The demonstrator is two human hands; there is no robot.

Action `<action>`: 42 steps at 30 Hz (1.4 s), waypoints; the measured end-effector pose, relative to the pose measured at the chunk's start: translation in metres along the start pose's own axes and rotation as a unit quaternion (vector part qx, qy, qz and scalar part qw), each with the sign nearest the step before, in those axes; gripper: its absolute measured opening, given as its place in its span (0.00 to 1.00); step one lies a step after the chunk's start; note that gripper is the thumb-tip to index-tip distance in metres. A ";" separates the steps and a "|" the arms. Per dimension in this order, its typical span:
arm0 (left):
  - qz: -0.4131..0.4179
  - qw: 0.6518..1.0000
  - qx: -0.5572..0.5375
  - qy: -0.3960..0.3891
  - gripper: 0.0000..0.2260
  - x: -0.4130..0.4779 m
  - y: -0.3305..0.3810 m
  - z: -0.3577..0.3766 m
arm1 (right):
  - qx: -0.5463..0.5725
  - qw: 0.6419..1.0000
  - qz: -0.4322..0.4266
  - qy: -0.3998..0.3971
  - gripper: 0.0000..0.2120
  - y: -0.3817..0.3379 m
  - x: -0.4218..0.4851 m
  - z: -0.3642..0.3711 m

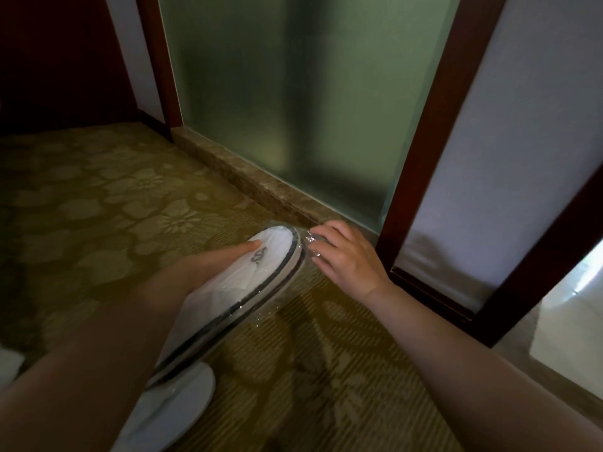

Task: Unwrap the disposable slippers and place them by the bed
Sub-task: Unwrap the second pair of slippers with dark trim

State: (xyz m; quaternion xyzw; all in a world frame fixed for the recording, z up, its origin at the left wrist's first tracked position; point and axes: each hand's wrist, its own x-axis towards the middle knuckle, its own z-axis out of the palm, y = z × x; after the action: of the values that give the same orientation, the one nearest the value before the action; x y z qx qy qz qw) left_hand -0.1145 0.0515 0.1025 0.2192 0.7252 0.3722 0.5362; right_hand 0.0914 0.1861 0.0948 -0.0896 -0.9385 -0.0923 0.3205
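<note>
A pair of white disposable slippers with dark trim and a small logo lies stacked inside a clear plastic wrapper. My left hand holds the pack from the left side, thumb on the top slipper near the toe. My right hand pinches the crinkled end of the wrapper just past the toes. The pack is held above the carpet. Below it, near my left forearm, lies another white slipper on the floor. No bed is in view.
A green-gold patterned carpet covers the floor. A frosted glass panel in a dark wood frame stands on a marble sill ahead. Pale tile floor shows at right.
</note>
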 end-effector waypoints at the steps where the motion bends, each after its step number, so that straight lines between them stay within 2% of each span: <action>1: -0.002 1.000 0.002 0.000 0.29 0.000 0.000 -0.001 | 0.002 1.000 0.000 0.005 0.08 0.000 0.001 0.000; 4: -0.008 1.000 0.001 -0.011 0.34 0.003 0.000 -0.003 | 0.011 1.000 0.007 0.014 0.05 -0.002 0.002 0.000; 7: -0.007 1.000 0.010 -0.001 0.31 0.005 -0.001 -0.003 | 0.015 0.999 0.028 -0.004 0.05 -0.002 0.002 -0.001; 10: 0.008 1.000 0.009 0.009 0.34 0.009 -0.002 -0.004 | 0.037 0.997 0.066 -0.022 0.06 -0.002 0.000 -0.004; 13: 0.042 0.998 -0.014 0.036 0.24 0.008 -0.002 0.003 | 0.076 0.991 0.108 -0.032 0.05 -0.003 -0.002 -0.003; 14: 0.052 0.997 -0.015 0.055 0.24 0.011 -0.001 0.003 | 0.091 0.987 0.126 -0.031 0.05 -0.002 -0.002 -0.003; 16: 0.071 0.995 -0.003 0.064 0.29 0.012 0.000 0.003 | 0.110 0.982 0.153 -0.029 0.04 -0.001 -0.002 -0.001; 17: 0.072 0.995 0.000 0.064 0.35 0.013 0.000 0.002 | 0.110 0.981 0.157 -0.032 0.04 0.000 -0.002 0.000; 19: 0.057 0.996 0.024 0.068 0.41 0.017 -0.002 0.000 | 0.102 0.982 0.154 -0.040 0.05 0.001 -0.003 0.002; 22: 0.061 0.995 0.046 0.070 0.32 0.018 -0.004 0.002 | 0.098 0.983 0.149 -0.049 0.05 0.001 -0.005 0.004; 30: 0.064 0.995 0.032 0.065 0.26 0.023 -0.007 0.002 | 0.069 0.987 0.123 -0.075 0.10 0.001 -0.009 0.009; 32: 0.063 0.995 0.034 0.065 0.29 0.025 -0.010 0.001 | 0.058 0.989 0.113 -0.079 0.11 0.000 -0.010 0.010; 36: 0.051 0.997 0.034 0.043 0.37 0.027 -0.015 -0.001 | 0.058 0.992 0.093 -0.058 0.06 -0.001 -0.011 0.015; 40: 0.058 0.992 0.082 0.077 0.39 0.032 -0.019 0.000 | 0.132 0.974 0.171 -0.065 0.05 -0.001 -0.010 0.016; 42: 0.077 0.989 0.099 0.075 0.36 0.033 -0.023 0.002 | 0.165 0.960 0.219 -0.064 0.05 0.000 -0.010 0.015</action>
State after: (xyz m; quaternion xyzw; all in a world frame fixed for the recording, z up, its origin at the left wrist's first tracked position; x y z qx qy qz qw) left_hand -0.1220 0.0614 0.0645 0.2980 0.7773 0.3545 0.4259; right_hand 0.0906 0.1881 0.0768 -0.2444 -0.9167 0.1419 0.2824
